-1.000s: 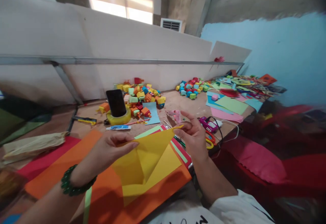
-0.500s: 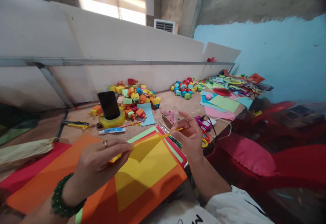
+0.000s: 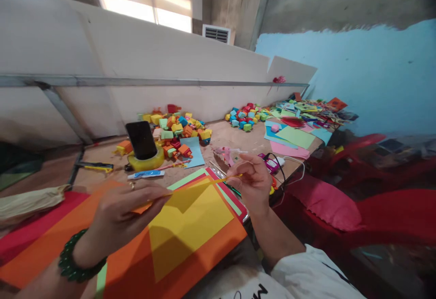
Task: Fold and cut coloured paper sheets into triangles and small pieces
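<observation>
Between my two hands a narrow yellow paper strip [image 3: 195, 187] is stretched above the paper stack. My left hand [image 3: 131, 210] pinches its left end, thumb below and fingers on top. At the other end my right hand [image 3: 251, 178] pinches the strip between thumb and curled fingers. Under the strip lies a yellow paper sheet [image 3: 192, 233], with the strip's shadow and hand shadows across it. It rests on larger orange sheets [image 3: 132, 262], with green and red paper edges showing beneath.
A black phone [image 3: 141, 140] leans upright in a yellow tape roll [image 3: 150, 159]. A glue tube [image 3: 146, 174] and a box cutter [image 3: 97, 166] lie nearby. Behind are piles of small paper cubes [image 3: 177, 127]. A purple device [image 3: 270, 165] with cables and red chairs [image 3: 395, 213] are at right.
The strip looks narrower and flatter between my hands, both still pinching it. The whole view has shifted slightly, so the table things sit a little further left.
</observation>
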The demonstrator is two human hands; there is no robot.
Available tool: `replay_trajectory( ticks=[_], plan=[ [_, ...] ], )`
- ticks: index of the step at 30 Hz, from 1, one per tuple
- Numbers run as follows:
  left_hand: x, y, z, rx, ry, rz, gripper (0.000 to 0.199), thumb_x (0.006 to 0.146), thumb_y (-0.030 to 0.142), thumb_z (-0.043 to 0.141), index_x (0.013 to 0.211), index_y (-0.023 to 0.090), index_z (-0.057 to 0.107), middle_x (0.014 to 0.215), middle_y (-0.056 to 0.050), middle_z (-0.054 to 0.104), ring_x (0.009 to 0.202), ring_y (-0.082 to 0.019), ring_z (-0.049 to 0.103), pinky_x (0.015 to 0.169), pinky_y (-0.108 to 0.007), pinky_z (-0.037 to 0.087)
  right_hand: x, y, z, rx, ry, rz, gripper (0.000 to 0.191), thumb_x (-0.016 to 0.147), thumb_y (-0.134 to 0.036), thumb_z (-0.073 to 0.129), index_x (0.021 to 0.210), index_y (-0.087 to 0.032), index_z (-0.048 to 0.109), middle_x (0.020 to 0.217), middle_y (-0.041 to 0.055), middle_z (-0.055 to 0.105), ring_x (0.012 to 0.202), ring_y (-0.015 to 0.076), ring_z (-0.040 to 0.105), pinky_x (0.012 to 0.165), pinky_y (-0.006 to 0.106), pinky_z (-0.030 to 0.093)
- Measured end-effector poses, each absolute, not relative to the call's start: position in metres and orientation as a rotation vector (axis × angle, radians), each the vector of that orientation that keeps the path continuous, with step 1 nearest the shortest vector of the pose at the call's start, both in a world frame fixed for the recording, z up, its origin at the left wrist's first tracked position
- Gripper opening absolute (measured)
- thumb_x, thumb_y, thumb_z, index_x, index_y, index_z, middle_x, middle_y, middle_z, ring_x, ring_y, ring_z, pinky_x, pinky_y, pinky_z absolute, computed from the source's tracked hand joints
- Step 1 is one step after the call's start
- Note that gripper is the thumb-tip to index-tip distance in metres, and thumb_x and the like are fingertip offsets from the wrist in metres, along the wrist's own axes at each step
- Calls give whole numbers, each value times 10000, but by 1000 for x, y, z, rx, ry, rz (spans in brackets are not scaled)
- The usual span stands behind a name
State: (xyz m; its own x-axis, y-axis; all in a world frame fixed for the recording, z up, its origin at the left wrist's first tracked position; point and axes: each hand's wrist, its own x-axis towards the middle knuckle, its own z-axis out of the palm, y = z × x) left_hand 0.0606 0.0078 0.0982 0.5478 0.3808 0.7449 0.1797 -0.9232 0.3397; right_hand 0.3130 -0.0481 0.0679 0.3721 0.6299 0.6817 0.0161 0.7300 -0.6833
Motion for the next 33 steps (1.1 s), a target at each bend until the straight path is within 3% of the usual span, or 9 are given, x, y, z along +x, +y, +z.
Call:
replay_trajectory(
  ticks=[2, 9, 19, 29, 33],
  plan=[
    [59, 8, 97, 2451, 592, 1176, 76, 814, 217, 657, 768, 226, 717, 682, 21, 732, 576, -123, 667, 561, -165, 518, 315, -46, 65, -729, -1077, 511, 457, 636, -284, 861, 1025, -263, 621, 655, -71, 657, 606, 118, 635, 589, 241, 510],
    [61, 12, 87, 2097, 877, 848, 304, 788, 411, 658, 627, 154, 681, 619, -16, 638, 581, -121, 544, 528, -191, 440, 318, -37, 57, -804, -874, 714, 492, 570, -213, 857, 1007, -225, 633, 647, -66, 663, 591, 103, 621, 604, 229, 503],
    [70, 10, 93, 1796, 902, 734, 324, 685, 431, 681, 557, 145, 596, 546, 23, 481, 532, -83, 384, 479, -187, 322, 315, -29, 58, -856, -819, 761, 398, 604, -268, 806, 968, -217, 651, 619, -53, 655, 564, 105, 612, 585, 226, 497],
    [75, 9, 99, 1681, 1027, 770, 326, 605, 452, 688, 541, 138, 626, 515, 22, 485, 506, -77, 372, 464, -193, 306, 299, -24, 57, -990, -973, 1040, 595, 500, -354, 880, 1008, -203, 610, 525, -111, 492, 481, 81, 498, 525, 226, 452],
    [75, 11, 98, 1621, 1055, 762, 324, 571, 450, 731, 544, 138, 649, 522, 9, 535, 514, -87, 425, 478, -196, 343, 302, -24, 52, -1006, -992, 1017, 648, 510, -355, 879, 1073, -208, 595, 540, -107, 534, 502, 93, 531, 534, 234, 470]
  ],
)
